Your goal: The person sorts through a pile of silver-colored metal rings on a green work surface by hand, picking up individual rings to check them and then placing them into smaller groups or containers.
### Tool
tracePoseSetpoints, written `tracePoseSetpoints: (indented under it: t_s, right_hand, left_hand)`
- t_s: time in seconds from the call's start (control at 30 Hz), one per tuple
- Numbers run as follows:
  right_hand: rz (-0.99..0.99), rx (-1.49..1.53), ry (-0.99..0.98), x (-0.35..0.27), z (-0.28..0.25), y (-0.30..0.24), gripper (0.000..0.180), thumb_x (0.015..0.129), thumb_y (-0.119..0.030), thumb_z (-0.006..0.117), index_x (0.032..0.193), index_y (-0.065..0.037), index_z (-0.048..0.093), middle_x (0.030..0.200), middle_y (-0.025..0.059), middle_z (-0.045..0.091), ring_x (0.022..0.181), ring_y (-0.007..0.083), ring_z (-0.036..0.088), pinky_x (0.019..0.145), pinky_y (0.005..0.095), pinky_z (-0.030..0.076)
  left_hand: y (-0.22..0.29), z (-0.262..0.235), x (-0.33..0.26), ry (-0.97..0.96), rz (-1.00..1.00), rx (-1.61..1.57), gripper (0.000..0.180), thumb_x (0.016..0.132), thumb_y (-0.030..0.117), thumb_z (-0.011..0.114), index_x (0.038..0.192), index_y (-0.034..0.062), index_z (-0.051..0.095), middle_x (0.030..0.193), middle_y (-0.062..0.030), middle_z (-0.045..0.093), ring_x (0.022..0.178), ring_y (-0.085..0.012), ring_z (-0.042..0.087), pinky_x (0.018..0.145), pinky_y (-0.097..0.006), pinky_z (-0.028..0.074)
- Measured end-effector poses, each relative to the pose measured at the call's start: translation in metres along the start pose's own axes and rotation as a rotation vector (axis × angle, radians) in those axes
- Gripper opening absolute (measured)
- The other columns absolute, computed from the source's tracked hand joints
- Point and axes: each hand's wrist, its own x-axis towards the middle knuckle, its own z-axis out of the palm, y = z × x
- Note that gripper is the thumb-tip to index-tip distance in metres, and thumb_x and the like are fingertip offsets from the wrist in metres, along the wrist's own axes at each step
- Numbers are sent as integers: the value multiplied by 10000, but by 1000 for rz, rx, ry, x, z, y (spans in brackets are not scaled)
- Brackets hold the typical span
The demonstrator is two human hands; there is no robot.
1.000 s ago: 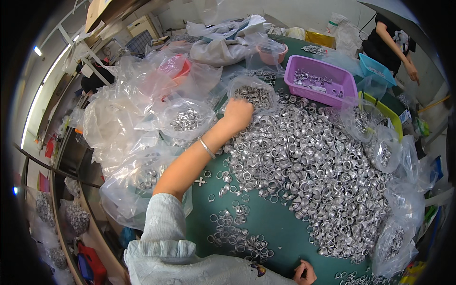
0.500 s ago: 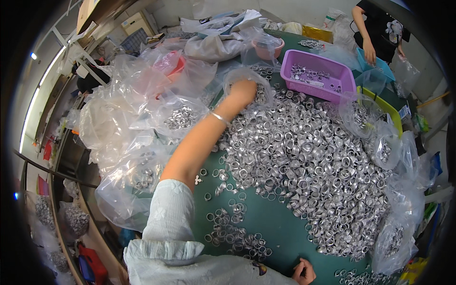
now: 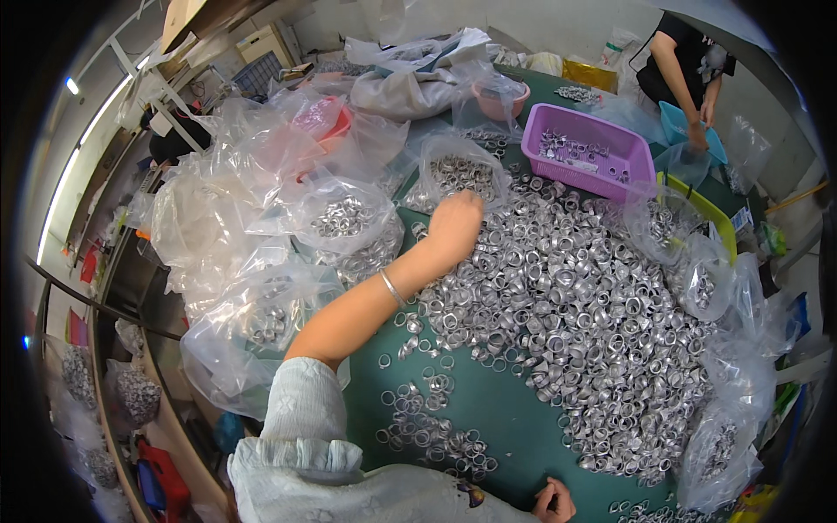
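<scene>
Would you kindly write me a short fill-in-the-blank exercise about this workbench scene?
1. The left hand rests on a large pile of silver metal ____.
2. The rectangular basket beyond the pile is ____ in colour.
3. The left wrist wears a thin silver ____.
4. The right hand lies at the ____ edge of the picture, on the green table.

Missing words: rings; purple; bracelet; lower

Purple basket (image 3: 641, 157) at the far side of the green surface (image 3: 506, 418), a few rings inside. Pink bowl (image 3: 499, 98) behind it under clear plastic. Another person (image 3: 689, 61) stands at the far right corner, beside a blue container (image 3: 676, 131). Grey cloth (image 3: 410, 83) lies rear centre.
</scene>
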Motion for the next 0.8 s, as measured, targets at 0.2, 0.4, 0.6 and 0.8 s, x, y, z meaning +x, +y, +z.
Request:
tracePoseSetpoints:
  t_s: [0.2,0.4,0.6,0.8]
  right_hand:
    - [29,25,10,0,0,-6,185,839,-129,558,1006,-63,603,692,122,628,609,237,618,565,339,503]
    - [53,13,68,3,1,-14,160,831,-115,567,972,-62,620,675,121,628,582,226,618,547,327,504]
    - [33,25,92,4,2,-15,157,827,-109,572,966,-58,623,679,122,630,579,212,620,546,319,507]
    - [61,61,50,4,0,-12,157,831,-115,567,966,-57,622,685,124,631,582,211,621,549,319,510]
  left_hand:
    - [-60,-6,34,101,-84,105,160,685,-21,538,836,4,584,880,-173,591,783,-321,615,643,-401,506]
    - [-65,10,61,-101,-149,280,133,711,62,535,760,42,657,815,-153,637,790,-293,624,660,-379,510]
    - [-54,3,50,117,-215,-29,98,721,81,572,771,51,651,803,-157,619,746,-319,607,621,-368,486]
    - [-30,-13,7,435,-2,-353,123,714,71,649,835,47,651,687,-135,564,585,-288,553,512,-343,409]
